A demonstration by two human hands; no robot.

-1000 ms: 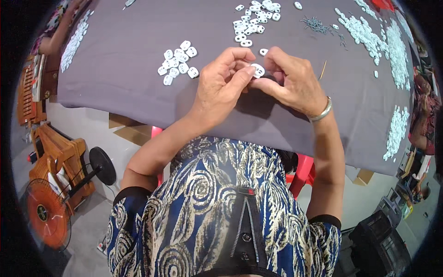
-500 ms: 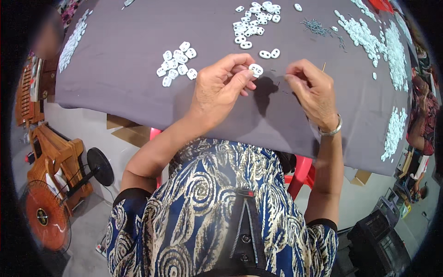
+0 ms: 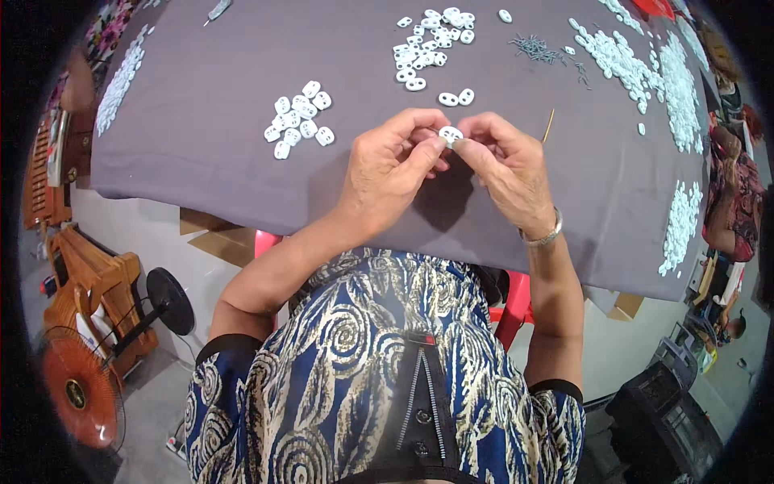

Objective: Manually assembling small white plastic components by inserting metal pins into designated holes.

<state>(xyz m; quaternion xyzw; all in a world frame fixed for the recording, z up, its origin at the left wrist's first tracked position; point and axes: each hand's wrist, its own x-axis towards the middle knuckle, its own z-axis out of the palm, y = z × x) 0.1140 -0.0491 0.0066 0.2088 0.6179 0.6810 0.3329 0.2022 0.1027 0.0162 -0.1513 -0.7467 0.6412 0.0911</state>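
Between my hands, above the table's near side, is a small white oval cord lock with two holes. My left hand pinches its left side between thumb and fingers. The thumb and fingertips of my right hand close on its right side; whether a small part is also between them is hidden. Beyond my hands lie two loose white cord locks. A cluster of thicker white cord locks is to the left, and a pile of two-holed white pieces is farther back.
A brown cloth covers the table. Small grey springs lie at the back right, with heaps of white parts along the right edge. A thin brown stick is beside my right hand. A fan stands at lower left.
My right hand has moved left and now meets the cord lock in my left hand. The left hand keeps its pinch. The whole view has shifted slightly.
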